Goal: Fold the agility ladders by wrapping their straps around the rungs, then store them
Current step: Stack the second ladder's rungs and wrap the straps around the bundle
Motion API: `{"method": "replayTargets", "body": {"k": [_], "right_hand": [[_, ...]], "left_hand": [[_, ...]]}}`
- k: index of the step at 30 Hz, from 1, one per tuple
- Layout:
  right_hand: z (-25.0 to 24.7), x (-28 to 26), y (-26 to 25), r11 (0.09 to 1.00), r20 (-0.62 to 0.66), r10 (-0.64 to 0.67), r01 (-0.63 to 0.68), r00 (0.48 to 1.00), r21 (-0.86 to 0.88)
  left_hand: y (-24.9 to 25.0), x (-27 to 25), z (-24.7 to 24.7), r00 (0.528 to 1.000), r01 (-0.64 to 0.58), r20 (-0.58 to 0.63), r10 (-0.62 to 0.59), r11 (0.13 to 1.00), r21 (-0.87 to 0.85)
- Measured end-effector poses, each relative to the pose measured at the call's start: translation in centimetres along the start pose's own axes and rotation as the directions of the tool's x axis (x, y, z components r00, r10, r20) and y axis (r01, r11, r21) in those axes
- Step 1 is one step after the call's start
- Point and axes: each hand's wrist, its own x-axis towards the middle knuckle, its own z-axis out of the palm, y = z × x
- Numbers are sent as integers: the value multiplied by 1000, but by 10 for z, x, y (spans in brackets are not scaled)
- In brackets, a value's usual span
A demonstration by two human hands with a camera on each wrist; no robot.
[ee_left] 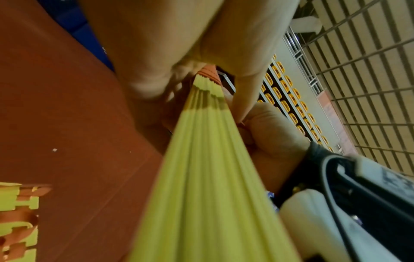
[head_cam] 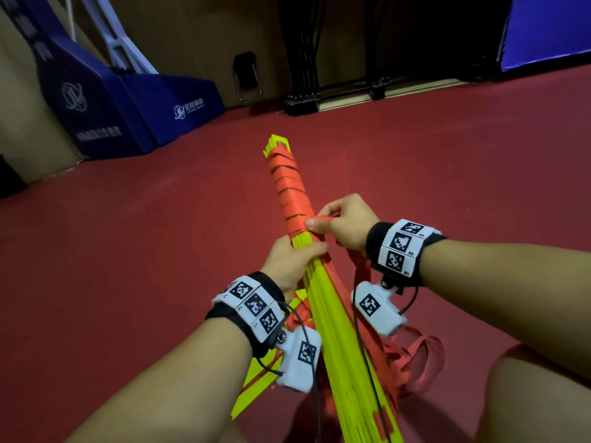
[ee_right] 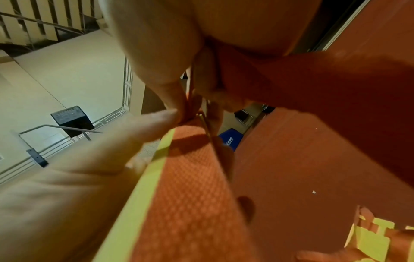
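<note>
I hold a bundle of yellow rungs (head_cam: 335, 330) slanting up and away from me. Its far half is wound with the orange-red strap (head_cam: 289, 187). My left hand (head_cam: 295, 254) grips the bare rungs just below the wound part; in the left wrist view its fingers curl round the rungs (ee_left: 201, 159). My right hand (head_cam: 332, 227) pinches the strap at the lower edge of the winding, thumb on top. The right wrist view shows the woven strap (ee_right: 190, 177) running up to my pinching fingers. Loose strap (head_cam: 419, 356) trails to the floor on the right.
More yellow rungs with orange strap (head_cam: 252, 385) lie on the red floor under my left wrist. A blue padded base (head_cam: 128, 107), a folded chair (head_cam: 246, 75) and black rack feet (head_cam: 303, 103) stand along the far wall. My knee (head_cam: 537, 394) is at lower right.
</note>
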Motion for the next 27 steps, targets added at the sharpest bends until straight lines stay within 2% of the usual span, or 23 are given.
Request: {"method": "replayTargets", "body": {"k": [3,7,11,16,20,27], "right_hand": [[-1,0,3,998,-34,32,-33,999,-49],[1,0,3,997,-7,63,-63,998,-51],[0,-2,1,998,16,57,-56,998,-34],[2,-9,-2,995,-60,27,-33,998,-98],[9,-12,0,986,-95,36,-51,995,-159],[11,-10,4,982,-100,69,-85,993,-166]], "left_hand": [[-9,6,-4,999,-10,-44,16,992,124],[-10,9,-6,994,21,-106,-8,992,124],[-12,14,-10,995,5,-104,6,994,108],[-12,16,-14,995,-29,-90,47,983,184],[-11,14,-7,988,-53,-125,92,956,287],[-18,22,-8,975,-43,-179,134,897,440]]}}
